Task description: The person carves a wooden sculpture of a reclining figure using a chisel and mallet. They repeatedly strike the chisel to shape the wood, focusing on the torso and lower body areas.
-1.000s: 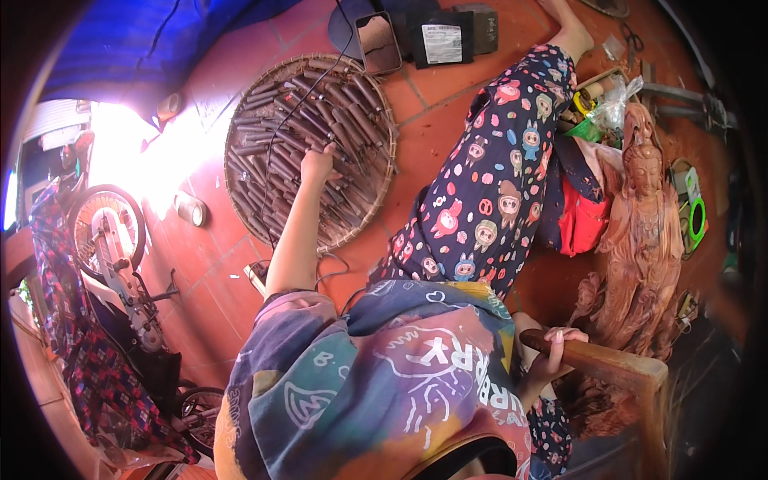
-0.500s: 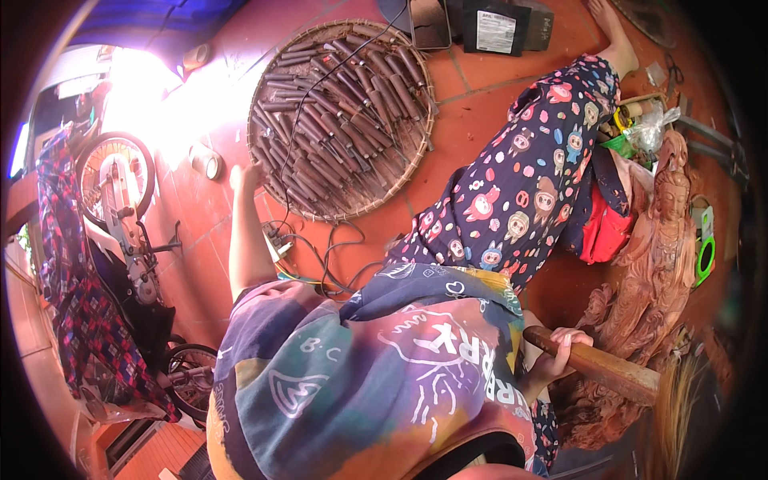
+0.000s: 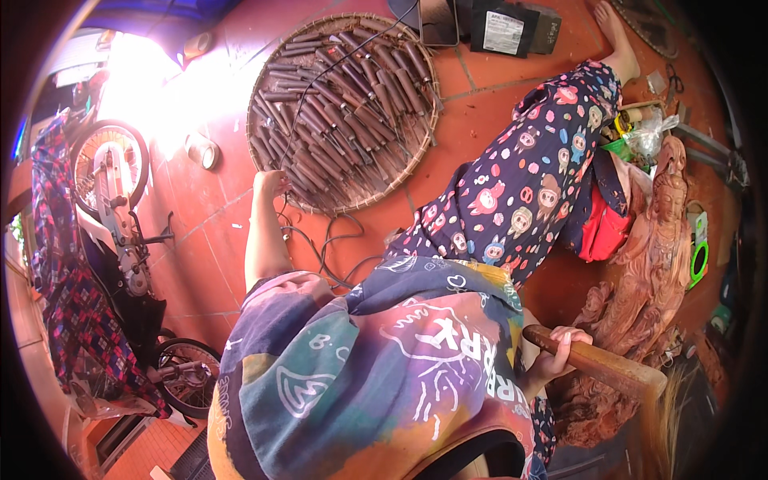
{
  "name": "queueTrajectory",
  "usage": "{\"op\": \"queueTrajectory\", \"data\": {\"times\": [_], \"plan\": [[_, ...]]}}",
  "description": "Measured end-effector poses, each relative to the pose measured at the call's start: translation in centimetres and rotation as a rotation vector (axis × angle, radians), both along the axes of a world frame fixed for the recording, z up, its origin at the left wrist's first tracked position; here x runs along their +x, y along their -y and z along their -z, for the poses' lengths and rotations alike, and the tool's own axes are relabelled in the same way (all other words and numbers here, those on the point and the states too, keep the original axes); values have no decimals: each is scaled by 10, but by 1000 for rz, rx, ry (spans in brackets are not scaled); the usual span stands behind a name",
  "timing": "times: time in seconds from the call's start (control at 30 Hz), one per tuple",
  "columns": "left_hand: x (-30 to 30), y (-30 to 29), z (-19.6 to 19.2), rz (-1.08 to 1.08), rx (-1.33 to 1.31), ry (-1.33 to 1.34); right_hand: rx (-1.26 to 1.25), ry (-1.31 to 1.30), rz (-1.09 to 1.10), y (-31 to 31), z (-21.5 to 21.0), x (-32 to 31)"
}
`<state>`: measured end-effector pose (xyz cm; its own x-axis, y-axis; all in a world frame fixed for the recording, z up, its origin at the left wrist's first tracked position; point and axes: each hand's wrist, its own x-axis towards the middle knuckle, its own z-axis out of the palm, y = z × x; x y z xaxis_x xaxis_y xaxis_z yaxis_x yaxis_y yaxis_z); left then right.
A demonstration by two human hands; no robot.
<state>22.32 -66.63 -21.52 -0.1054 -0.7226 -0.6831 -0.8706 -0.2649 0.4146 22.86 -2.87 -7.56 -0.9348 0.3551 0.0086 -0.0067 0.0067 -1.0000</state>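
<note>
My left hand [image 3: 273,183] is at the lower left rim of a round woven tray [image 3: 432,132]. Its fingers look partly spread, with nothing visible in them. On the tray lies a pile of many wood-handled carving tools [image 3: 348,120]. My right hand [image 3: 560,350] is closed around a wooden mallet [image 3: 612,366], gripping it near its narrower end. The mallet's thick end points right, over the base of a carved wooden statue [image 3: 656,232] of a robed figure. Light brown strands [image 3: 668,424] hang by that end; what they belong to is unclear.
Dark cables [image 3: 328,248] run across the tiled floor and over the tray. A bicycle [image 3: 120,192] and checked cloth stand left. Slippers [image 3: 202,150] lie near the bright doorway. Black packages [image 3: 504,30] sit beyond the tray; a basket with plastic bags [image 3: 646,134] stands right.
My left hand has moved right and slightly down, against the tray's rim. My right hand keeps its grip on the mallet, almost still. The view has shifted slightly.
</note>
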Motion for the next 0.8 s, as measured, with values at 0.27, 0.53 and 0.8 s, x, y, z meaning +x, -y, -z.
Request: {"op": "queueTrajectory", "data": {"times": [0.27,0.53,0.8], "plan": [[42,-2,34,-130,107,-73,3,25,-4,6,-2,-3],[9,-53,29,349,-327,641,-9,36,-4,10,-2,1],[0,-1,116,817,-121,435,131,143,94,-16,8,22]]}}
